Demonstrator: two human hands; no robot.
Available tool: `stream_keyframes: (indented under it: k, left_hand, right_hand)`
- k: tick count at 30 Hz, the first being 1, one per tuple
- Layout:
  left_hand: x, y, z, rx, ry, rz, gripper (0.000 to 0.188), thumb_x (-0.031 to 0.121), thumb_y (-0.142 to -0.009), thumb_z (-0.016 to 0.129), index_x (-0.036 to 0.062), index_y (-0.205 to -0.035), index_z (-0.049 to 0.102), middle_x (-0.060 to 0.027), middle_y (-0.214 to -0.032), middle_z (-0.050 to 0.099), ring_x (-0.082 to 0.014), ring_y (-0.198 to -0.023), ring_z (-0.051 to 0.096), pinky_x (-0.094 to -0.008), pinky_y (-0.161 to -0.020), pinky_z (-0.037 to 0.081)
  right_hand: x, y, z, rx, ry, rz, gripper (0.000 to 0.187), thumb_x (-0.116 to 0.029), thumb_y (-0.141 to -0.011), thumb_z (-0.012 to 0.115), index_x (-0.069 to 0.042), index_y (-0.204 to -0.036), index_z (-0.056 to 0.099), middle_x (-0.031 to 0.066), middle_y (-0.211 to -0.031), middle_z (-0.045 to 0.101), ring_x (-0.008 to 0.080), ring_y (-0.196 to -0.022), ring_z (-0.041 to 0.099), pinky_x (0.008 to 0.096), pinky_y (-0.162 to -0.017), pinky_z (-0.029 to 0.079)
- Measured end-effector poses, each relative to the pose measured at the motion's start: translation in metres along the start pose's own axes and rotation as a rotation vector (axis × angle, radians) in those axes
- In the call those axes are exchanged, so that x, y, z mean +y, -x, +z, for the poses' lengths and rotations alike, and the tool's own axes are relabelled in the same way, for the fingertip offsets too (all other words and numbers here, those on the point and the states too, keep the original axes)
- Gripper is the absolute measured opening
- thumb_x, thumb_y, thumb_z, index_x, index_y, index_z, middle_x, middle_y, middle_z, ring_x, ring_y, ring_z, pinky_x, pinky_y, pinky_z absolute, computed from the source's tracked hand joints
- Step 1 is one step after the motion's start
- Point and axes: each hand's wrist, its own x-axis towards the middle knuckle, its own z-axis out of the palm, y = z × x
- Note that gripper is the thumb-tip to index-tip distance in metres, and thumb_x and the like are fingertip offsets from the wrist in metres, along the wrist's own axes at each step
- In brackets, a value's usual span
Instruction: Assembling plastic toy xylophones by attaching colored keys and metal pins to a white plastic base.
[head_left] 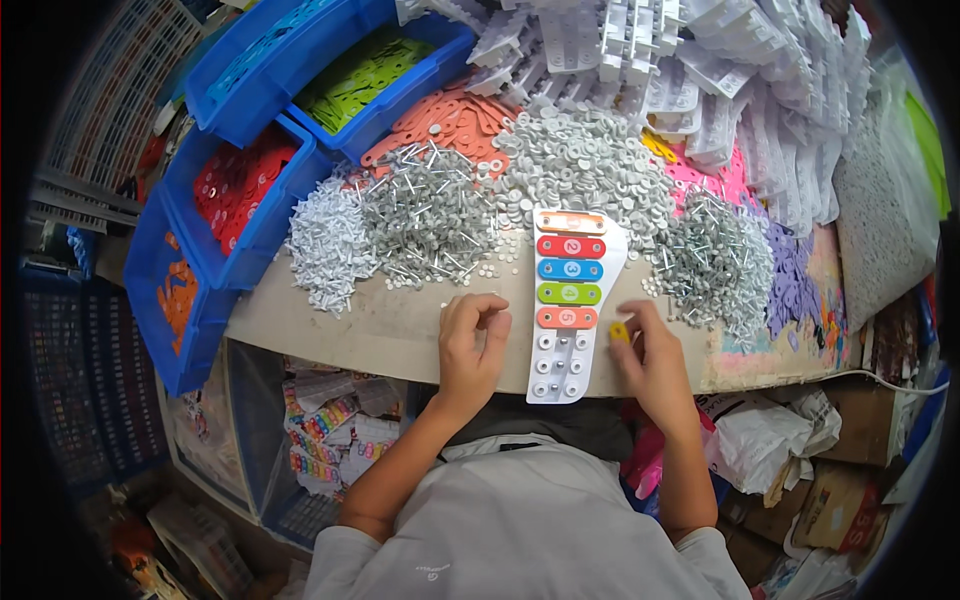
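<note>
A toy xylophone (617, 245) with a white base lies on the worktable in front of me, its narrow end at the near edge. Orange, red, blue, green and coral bars cross its upper part. Below them the white posts with small holes stand bare. My right hand (650, 362), just right of this base, pinches a small yellow bar (619, 331) between thumb and fingers. To the left of the base is my left hand (470, 345), touching nothing visible. Its fingers curl loosely, and a gap shows between thumb and forefinger.
Blue bins (245, 265) with coloured bars stand at the left. Behind the xylophone lie heaps of grey washers (590, 165), screws (425, 215) and white pegs (330, 245). More screws (715, 260) and purple bars (790, 280) lie right. White bases (700, 70) are stacked at the back.
</note>
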Motion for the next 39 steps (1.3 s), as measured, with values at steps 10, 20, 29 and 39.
stream_keyframes:
  k: [10,20,29,39]
  left_hand:
    - [-0.002,0.012,0.001,-0.101,0.082,-0.104,0.033,0.013,-0.093,0.069,0.0035,-0.122,0.059,-0.007,-0.092,0.056,-0.0199,-0.085,0.053,-0.0338,-0.08,0.045]
    - [0.014,0.001,0.011,-0.214,-0.267,0.118,0.055,0.02,-0.083,0.079,0.0055,-0.13,0.053,-0.0043,-0.089,0.052,-0.0229,-0.088,0.051,-0.0396,-0.085,0.037]
    - [0.011,-0.001,0.011,-0.239,-0.197,0.033,0.055,0.016,-0.08,0.081,0.0061,-0.128,0.055,-0.0043,-0.088,0.052,-0.0224,-0.086,0.05,-0.0392,-0.084,0.036]
    - [0.0,0.006,0.006,-0.152,0.264,-0.154,0.031,0.015,-0.098,0.065,0.0025,-0.124,0.055,-0.0011,-0.087,0.053,-0.0116,-0.082,0.048,-0.027,-0.076,0.041]
  right_hand:
    - [-0.037,0.001,0.029,0.138,-0.384,-0.146,0.01,-0.003,-0.089,0.072,0.0,-0.089,0.063,-0.0007,-0.078,0.062,0.0055,-0.07,0.053,0.0225,-0.065,0.044]
    - [-0.012,-0.009,0.034,0.327,-0.043,-0.328,0.015,-0.005,-0.084,0.077,0.001,-0.088,0.063,0.0054,-0.082,0.057,0.0124,-0.071,0.055,0.0268,-0.064,0.046]
    - [0.002,-0.009,0.032,0.241,-0.206,-0.194,0.017,-0.008,-0.083,0.079,-0.001,-0.087,0.064,0.0069,-0.083,0.058,0.0161,-0.073,0.057,0.0289,-0.067,0.046]
    - [0.005,-0.068,-0.048,0.606,0.344,-0.517,0.014,0.0,-0.088,0.069,-0.001,-0.101,0.07,0.0135,-0.092,0.066,0.0287,-0.087,0.061,0.0399,-0.078,0.048]
